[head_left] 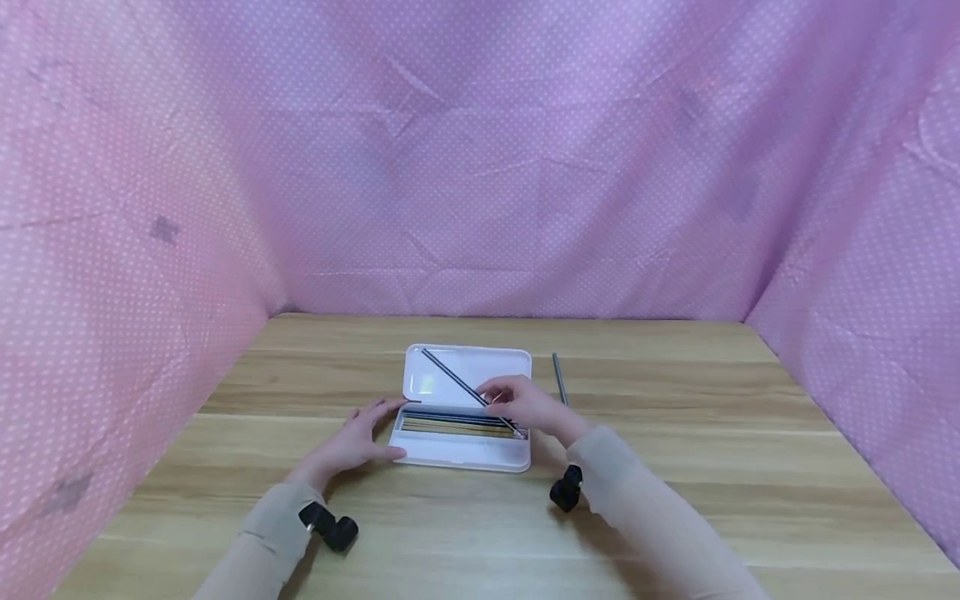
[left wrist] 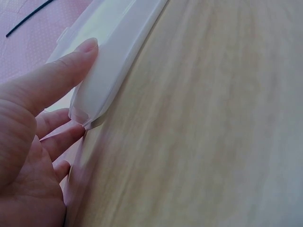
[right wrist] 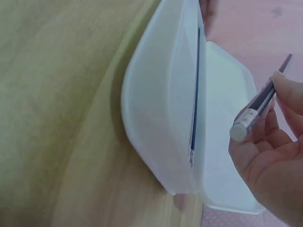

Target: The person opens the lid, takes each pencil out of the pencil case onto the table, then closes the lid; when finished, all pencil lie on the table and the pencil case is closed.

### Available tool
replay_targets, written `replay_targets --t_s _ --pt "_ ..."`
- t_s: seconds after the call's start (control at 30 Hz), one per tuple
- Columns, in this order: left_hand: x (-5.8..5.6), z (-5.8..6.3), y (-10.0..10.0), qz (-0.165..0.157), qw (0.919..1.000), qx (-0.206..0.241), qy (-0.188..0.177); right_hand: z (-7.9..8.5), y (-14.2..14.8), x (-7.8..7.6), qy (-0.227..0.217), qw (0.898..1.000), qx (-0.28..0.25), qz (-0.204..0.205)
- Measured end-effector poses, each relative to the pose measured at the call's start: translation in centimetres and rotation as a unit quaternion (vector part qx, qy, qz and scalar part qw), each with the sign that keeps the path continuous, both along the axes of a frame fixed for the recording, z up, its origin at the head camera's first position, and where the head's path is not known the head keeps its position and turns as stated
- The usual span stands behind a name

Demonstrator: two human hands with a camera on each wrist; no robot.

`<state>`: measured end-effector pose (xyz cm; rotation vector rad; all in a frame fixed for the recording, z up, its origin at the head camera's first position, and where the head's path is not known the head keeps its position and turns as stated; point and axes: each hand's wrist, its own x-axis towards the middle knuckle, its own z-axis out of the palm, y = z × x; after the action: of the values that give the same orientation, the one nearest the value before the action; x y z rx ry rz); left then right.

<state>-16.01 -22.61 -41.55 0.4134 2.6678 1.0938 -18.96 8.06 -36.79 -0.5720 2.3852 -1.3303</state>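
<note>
A: What is nearest?
B: A pale left sleeve (head_left: 264,527) with a black wrist camera (head_left: 330,529), in front of the open white pencil case (head_left: 420,450) and left of it.

A: And that sleeve's hand?
B: The left hand (head_left: 356,439) is spread, not clenched, at the case's left end. Its thumb rests on the front corner; the fingers reach back along the side.

A: What is in the case?
B: A row of pencils (head_left: 453,428), dark behind gold-coloured, lies lengthwise in the base (head_left: 461,454). The lid (head_left: 502,367) is folded back.

A: Anything in the way?
B: A slanting dark pencil (head_left: 452,373) crosses above the case, from the lid's left side to the base's right end, eraser end rightward. The right hand (head_left: 525,406) grasps it between thumb and fingers, hiding part of the lid and base.

A: Further right?
B: A second pencil (head_left: 559,375) lies right of the lid, its near end hidden by the right hand. In front of the case's right end come another wrist camera (head_left: 566,489) and the right sleeve (head_left: 611,461). The case sits on a wood-grain table (head_left: 750,458); pink dotted cloth (head_left: 487,167) hangs behind it and at both sides.
</note>
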Motion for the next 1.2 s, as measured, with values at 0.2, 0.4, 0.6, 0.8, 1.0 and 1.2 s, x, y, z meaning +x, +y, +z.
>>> replay_targets --t_s 0.2,0.4,0.6,0.8,1.0,1.2 --pt "-0.1 0.2 -0.1 0.003 0.9999 0.001 0.014 0.5 0.9 -0.4 -0.057 0.996 -0.062 -0.02" --pt "-0.2 0.3 -0.2 0.002 1.0 0.003 0.001 0.9 2.3 -0.6 -0.106 0.988 -0.105 -0.035" --pt "-0.6 0.3 0.1 0.001 1.0 0.002 -0.001 1.4 3.8 -0.7 -0.101 0.986 -0.122 -0.046" --pt "-0.6 0.2 0.0 0.002 1.0 -0.001 -0.01 1.3 5.4 -1.0 -0.101 0.982 -0.151 -0.05" --pt "-0.7 0.0 0.0 -0.003 1.0 -0.006 0.004 1.0 7.7 -1.0 -0.13 0.965 -0.215 -0.073" --pt "-0.6 0.0 0.1 -0.007 1.0 -0.005 0.0 0.0 9.8 -1.0 -0.168 0.941 -0.278 -0.098"
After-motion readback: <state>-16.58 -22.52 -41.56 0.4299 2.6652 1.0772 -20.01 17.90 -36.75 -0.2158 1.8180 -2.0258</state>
